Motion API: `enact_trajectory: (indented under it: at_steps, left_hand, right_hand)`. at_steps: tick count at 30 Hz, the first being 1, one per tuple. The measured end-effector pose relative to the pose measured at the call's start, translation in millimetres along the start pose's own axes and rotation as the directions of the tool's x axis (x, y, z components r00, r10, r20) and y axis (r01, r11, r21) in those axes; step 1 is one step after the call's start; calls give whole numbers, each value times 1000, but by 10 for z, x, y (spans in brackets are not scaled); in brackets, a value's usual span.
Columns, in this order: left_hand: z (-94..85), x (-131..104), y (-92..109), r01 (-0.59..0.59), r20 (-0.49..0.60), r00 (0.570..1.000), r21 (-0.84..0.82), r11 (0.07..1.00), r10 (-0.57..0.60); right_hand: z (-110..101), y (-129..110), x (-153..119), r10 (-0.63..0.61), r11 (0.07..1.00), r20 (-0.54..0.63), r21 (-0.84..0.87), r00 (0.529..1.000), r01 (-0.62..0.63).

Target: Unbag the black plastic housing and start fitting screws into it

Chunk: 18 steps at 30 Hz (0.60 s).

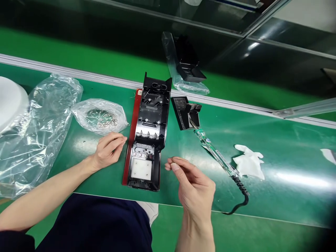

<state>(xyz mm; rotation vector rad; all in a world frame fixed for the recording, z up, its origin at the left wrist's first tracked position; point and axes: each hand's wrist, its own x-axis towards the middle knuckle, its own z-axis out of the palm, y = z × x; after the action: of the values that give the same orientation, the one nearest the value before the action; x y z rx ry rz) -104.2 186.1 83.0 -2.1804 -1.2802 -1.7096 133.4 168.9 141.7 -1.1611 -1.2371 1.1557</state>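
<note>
A long black plastic housing (pixel 150 136) lies open side up on the green mat, with a red strip along its left edge and a white square pad near its close end. My left hand (pixel 109 149) rests on the mat just left of the housing, fingers curled loosely, holding nothing I can see. My right hand (pixel 193 185) hovers to the right of the housing's near end, thumb and fingertips pinched together; whether a small part sits in the pinch I cannot tell. A clear-handled electric screwdriver (pixel 217 157) lies to the right, its tip at a small black part (pixel 186 112).
A clear bag of small metal screws (pixel 101 117) lies left of the housing, beside a large crumpled plastic bag (pixel 34 129). Another bagged black part (pixel 186 64) sits on the far belt. A white cloth (pixel 249 162) lies right of the screwdriver. My dark-clothed lap is below.
</note>
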Motion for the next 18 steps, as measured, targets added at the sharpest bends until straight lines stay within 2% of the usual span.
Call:
enact_trajectory:
  at_steps: [2,5,9,18]
  left_hand:
    - [3,2,-1,9,-3,1000,2,1000,-9]
    - [7,2,-3,5,-8,1000,-7,1000,-5]
    - [3,-3,6,24,-7,1000,-13,1000,-25]
    - [-13,-12,20,29,7,1000,2,1000,-29]
  right_hand:
    - [25,-26,72,-17,999,-4,-35,1000,17]
    - [73,-69,148,-29,998,21,53,999,28]
    - [118,-115,186,24,973,91,226,996,-44]
    - [121,-125,143,111,944,126,297,986,-145]
